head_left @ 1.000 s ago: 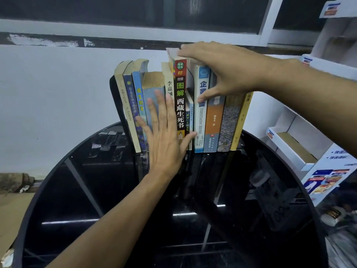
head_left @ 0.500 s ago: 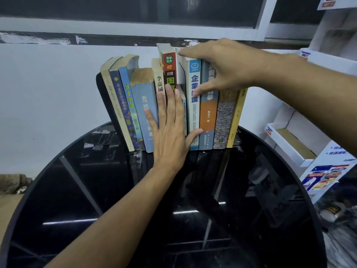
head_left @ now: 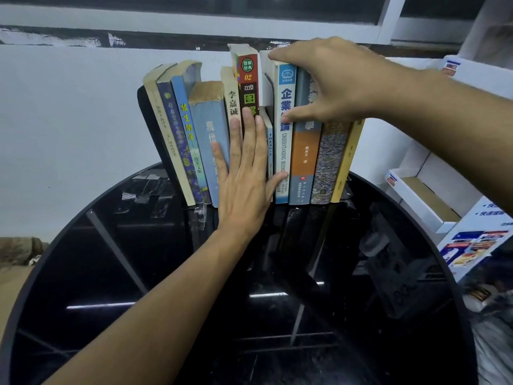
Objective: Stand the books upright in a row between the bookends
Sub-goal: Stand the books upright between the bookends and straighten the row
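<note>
A glossy black round tabletop [head_left: 116, 273] stands against a white wall [head_left: 69, 120]. At its far edge a black bookend [head_left: 143, 107] backs the row of books [head_left: 305, 162]. Their spines face the camera and their long axes run vertical. The leftmost few tilt with their tops to the left; the rest stand nearly upright. The left hand [head_left: 244, 190] lies flat, fingers straight, pressing the middle spines. The right hand [head_left: 330, 81] grips the tops of the right-hand books, fingers curled over them, thumb on a white-and-blue spine.

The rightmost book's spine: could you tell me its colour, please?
Yellow; the rightmost book shows best in the head view.
</note>
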